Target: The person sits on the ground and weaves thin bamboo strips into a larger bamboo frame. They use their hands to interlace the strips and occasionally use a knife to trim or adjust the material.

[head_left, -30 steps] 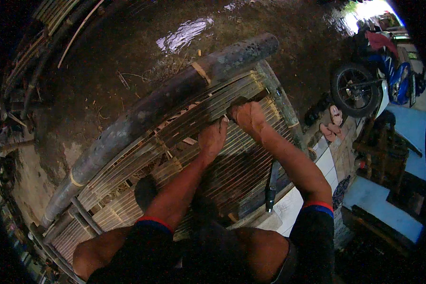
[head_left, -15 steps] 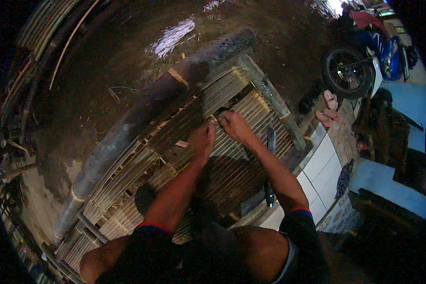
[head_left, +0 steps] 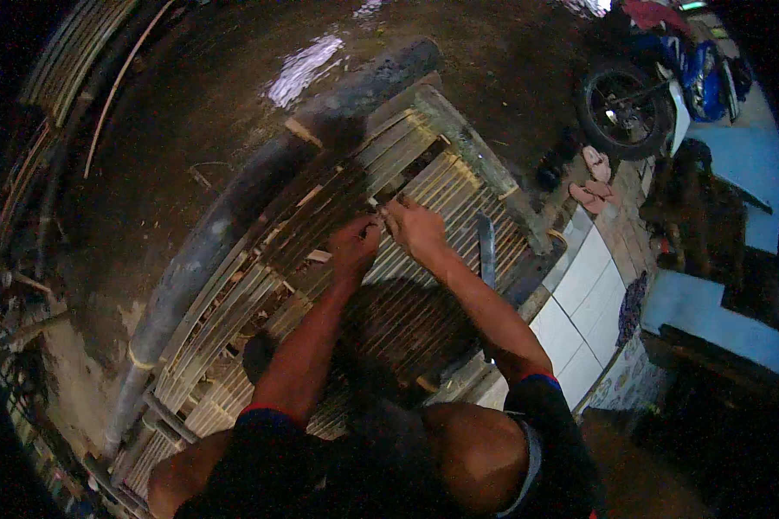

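Both hands meet above a platform of narrow bamboo slats (head_left: 459, 186). My left hand (head_left: 355, 246) is closed, its fingers curled inward. Right beside it my right hand (head_left: 415, 227) is closed too, thumb and fingers pinched near the left fingertips. A tiny pale bit shows at the fingertips, too small and dark to name. A long flat blade, seemingly a machete (head_left: 486, 246), lies on the slats to the right, partly behind my right forearm. Left of my left hand is a small pale chip of wood or bamboo (head_left: 318, 256).
A thick dark bamboo pole (head_left: 221, 212) runs along the platform's left side, and another pole (head_left: 476, 143) crosses its far end. White floor tiles (head_left: 580, 298), pink sandals (head_left: 592, 195) and a blue motorcycle (head_left: 705, 82) are at the right. Bamboo poles (head_left: 65, 65) stand far left.
The whole view has shifted slightly, so the scene sits a little further left. My hands stay close together over the slats, the left fingers a bit more curled. The machete has not visibly moved.
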The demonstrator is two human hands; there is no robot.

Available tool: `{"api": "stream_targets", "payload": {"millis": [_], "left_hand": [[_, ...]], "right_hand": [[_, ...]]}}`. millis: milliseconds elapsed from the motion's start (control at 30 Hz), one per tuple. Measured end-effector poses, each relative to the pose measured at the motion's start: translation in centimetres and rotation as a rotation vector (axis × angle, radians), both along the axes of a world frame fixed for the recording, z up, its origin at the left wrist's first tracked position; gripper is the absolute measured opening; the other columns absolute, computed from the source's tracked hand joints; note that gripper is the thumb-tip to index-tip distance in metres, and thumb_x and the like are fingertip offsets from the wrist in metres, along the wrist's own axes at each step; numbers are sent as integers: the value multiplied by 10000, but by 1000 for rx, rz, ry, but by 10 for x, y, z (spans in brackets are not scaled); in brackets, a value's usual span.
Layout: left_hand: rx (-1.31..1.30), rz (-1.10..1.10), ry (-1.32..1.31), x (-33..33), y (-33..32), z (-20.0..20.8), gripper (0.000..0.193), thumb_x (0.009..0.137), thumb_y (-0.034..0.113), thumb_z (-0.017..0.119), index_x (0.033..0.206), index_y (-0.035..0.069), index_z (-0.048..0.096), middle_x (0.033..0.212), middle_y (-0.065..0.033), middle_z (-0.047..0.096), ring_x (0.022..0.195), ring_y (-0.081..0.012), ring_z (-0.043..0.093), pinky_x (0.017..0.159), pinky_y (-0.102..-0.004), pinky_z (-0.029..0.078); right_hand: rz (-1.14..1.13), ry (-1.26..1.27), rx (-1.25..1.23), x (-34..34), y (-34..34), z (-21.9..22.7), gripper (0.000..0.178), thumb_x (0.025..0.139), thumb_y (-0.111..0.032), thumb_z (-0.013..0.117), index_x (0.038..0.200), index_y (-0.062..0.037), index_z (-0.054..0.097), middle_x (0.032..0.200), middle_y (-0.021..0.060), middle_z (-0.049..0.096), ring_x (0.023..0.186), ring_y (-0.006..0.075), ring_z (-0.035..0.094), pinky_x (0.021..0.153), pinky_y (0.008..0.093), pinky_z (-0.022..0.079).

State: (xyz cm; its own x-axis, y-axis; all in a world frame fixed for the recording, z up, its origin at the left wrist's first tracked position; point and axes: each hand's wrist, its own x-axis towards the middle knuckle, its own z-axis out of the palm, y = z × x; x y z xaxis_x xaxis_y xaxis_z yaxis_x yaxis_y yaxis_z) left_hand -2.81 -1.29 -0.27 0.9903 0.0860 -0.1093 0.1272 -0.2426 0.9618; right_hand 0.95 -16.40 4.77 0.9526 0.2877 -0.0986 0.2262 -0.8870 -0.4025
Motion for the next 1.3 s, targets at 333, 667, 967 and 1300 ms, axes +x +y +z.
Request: {"api": "stream_targets", "payload": {"millis": [333,667,967,1300], "left_hand": [[259,7,54,6,0,-25,386,891,348,527,1023,26,694,927,-208,684,787,-384,646,726,-479,501],[341,-265,333,22,2,-30,564,915,492,426,1143,22,638,1124,-258,639,1021,-462,610,907,-536,472],[351,-358,424,22,-5,3,510,919,406,515,1213,-4,586,1178,-271,601,1070,-424,592,890,-505,478],[219,-749,-577,15,5,20,262,858,181,686,1062,37,608,1066,-151,622,999,-329,596,886,-425,493]], "right_hand": [[-171,689,607,-31,-45,131,277,955,-235,589,880,18,675,615,70,599,477,128,544,503,300,460],[-149,194,720,-10,-54,196,253,944,-200,608,904,35,691,1110,96,642,1033,216,597,918,317,441],[-507,402,1616,18,-42,152,297,959,-263,528,733,-80,467,665,48,475,599,157,453,646,312,402],[-655,372,1139,-91,-41,138,331,978,-233,515,702,-69,437,643,44,444,602,169,449,606,312,406]]}}
